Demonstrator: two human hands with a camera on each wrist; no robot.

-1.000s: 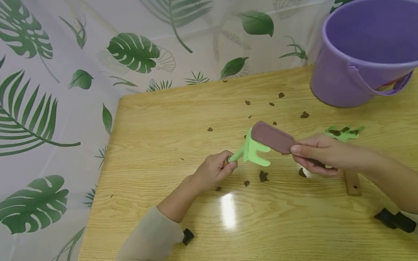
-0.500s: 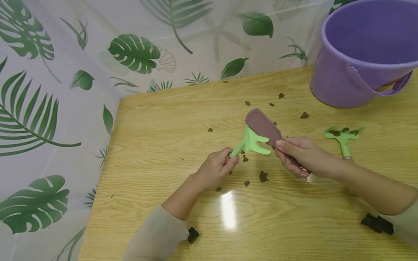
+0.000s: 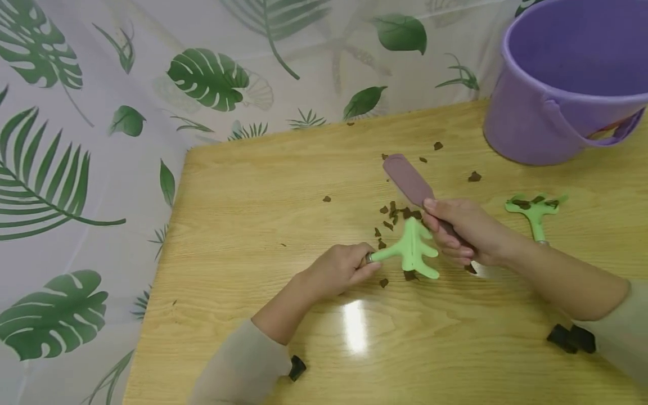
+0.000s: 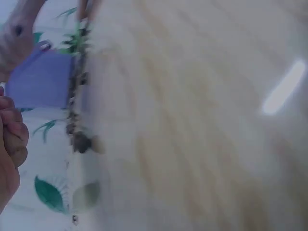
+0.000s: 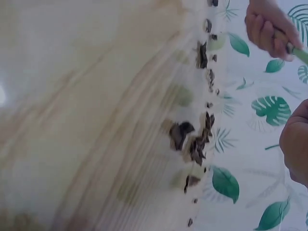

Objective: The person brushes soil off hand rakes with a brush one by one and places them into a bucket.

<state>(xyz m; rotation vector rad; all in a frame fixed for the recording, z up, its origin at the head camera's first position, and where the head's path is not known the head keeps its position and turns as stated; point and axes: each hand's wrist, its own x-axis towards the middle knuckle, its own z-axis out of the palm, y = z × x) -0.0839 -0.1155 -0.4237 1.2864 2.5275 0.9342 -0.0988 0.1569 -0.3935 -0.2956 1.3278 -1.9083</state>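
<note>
Near the middle of the table, my left hand (image 3: 339, 270) grips the handle of a green hand rake (image 3: 411, 247), whose tines point right. To its upper right, my right hand (image 3: 468, 230) holds a flat brownish-purple tool with a rounded blade (image 3: 409, 179), thumb on top. Tool and rake stand apart. Between them on the wood lies a cluster of dry brown flakes (image 3: 394, 212), seen sharper as flakes (image 5: 198, 144) in the right wrist view. In that view the left hand (image 5: 269, 31) shows curled round the rake's handle. Only the left fist's edge (image 4: 12, 139) enters the left wrist view.
A purple bucket (image 3: 549, 126) stands at the back right of the wooden table (image 3: 243, 214). Below it lies a second green rake (image 3: 535, 215) with brown flakes on its tines. More flakes are scattered about. A leaf-patterned cloth (image 3: 304, 67) hangs behind.
The rake has swung down and right, away from the flat tool, which has moved up and left. A cluster of brown flakes now shows on the table between them.
</note>
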